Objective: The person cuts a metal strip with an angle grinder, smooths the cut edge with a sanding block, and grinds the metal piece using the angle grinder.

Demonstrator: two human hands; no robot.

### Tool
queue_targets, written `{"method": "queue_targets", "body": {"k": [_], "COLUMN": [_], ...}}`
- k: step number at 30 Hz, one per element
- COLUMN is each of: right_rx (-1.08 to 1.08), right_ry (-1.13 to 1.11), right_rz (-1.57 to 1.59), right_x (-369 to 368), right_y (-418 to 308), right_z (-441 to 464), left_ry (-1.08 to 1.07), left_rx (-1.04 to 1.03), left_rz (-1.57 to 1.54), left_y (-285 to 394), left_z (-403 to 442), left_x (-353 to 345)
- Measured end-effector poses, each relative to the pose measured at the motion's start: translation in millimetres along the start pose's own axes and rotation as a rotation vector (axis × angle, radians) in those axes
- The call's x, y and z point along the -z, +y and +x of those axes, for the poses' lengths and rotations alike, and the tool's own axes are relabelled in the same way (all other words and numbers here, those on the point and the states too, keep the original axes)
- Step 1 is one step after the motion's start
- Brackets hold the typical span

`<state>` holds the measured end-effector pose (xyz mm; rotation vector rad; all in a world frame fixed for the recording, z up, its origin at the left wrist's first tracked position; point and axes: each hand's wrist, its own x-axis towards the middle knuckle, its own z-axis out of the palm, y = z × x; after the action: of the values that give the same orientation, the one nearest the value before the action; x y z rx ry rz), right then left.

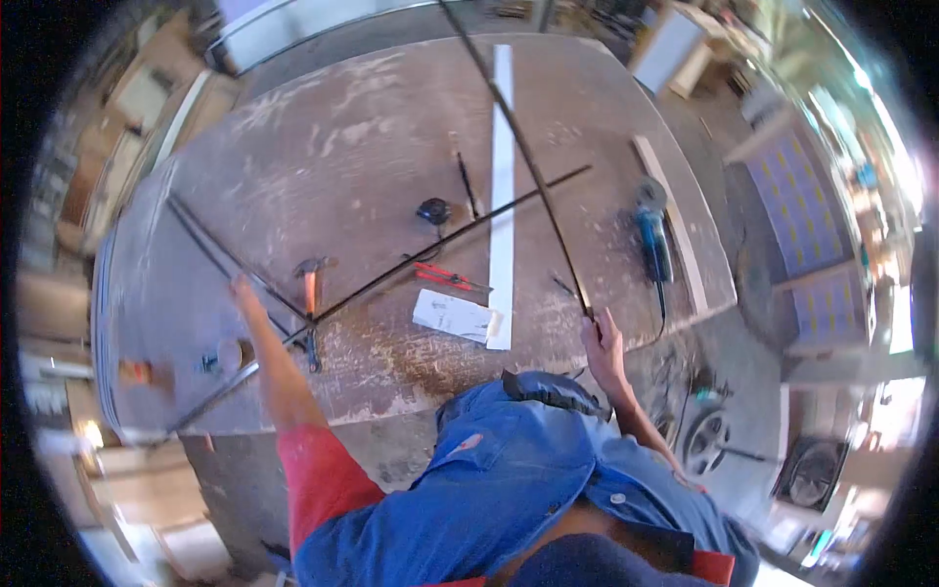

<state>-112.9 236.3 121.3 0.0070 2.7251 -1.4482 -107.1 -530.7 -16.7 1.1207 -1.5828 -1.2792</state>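
Observation:
My right hand (pixel 603 338) is closed round the near end of a long dark bar (pixel 528 161), which slants up past the table's far edge. This bar crosses over another long dark bar (pixel 391 274) lying diagonally on the table. At the left, my left hand (pixel 241 286) is at a pair of thin dark bars (pixel 210 240); its fingers are small and blurred, so its grip is unclear. Between the hands lie an orange-handled hammer (pixel 310 289), red pliers (pixel 445 276), a white block (pixel 452 313), a black round tool (pixel 433 210) and a long white strip (pixel 502 196).
A blue angle grinder (pixel 653 240) with a cord lies at the table's right, beside a pale wooden strip (pixel 675 230). A roll of tape (pixel 231 355) and a small orange object (pixel 135 372) sit at the left. A wheel (pixel 706 440) stands on the floor at right.

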Motion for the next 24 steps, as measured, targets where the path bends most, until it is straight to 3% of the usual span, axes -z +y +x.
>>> {"method": "queue_targets", "body": {"k": [1, 3, 5, 6, 10, 12, 13, 15, 20, 24], "right_rx": [-0.031, 0.05, -0.007, -0.046, -0.092, -0.113, -0.129, -0.121, -0.162, -0.098], "right_ry": [0.035, 0.042, 0.062, 0.048, 0.102, 0.098, 0.087, 0.126, 0.176, 0.237], "right_rz": [0.013, 0.048, 0.063, 0.067, 0.16, 0.154, 0.145, 0.263, 0.407, 0.17], "right_x": [-0.6, -1.9, -6.2, -9.1, -15.7, -12.2, -9.2, -8.0, 1.9, 9.5], "right_y": [-0.6, -0.7, 9.6, 17.4, 44.8, 59.4, 67.7, 82.4, 99.1, 101.2], "right_z": [-2.9, -9.1, -14.2, -15.7, -13.7, -14.3, -12.3, -8.9, -26.0, -32.6], "left_ry": [0.107, 0.106, -0.187, -0.37, -0.848, -0.959, -0.954, -0.869, -0.97, -0.982], "left_rx": [-0.006, -0.312, -0.279, -0.418, -0.57, -0.714, -0.731, -0.791, -0.65, -0.64], "left_rz": [0.171, 0.236, 0.001, 0.143, 0.213, 0.234, 0.218, 0.467, 0.374, 0.219], "left_y": [38.4, 31.3, 40.5, 43.6, 71.4, 73.8, 76.1, 82.6, 68.5, 81.2], "left_z": [-48.7, -87.5, -156.9, -181.6, -313.5, -343.1, -355.5, -366.7, -344.6, -325.6], "left_x": [-14.3, -36.3, -77.7, -90.1, -167.8, -196.2, -205.5, -228.3, -253.7, -248.5]}}
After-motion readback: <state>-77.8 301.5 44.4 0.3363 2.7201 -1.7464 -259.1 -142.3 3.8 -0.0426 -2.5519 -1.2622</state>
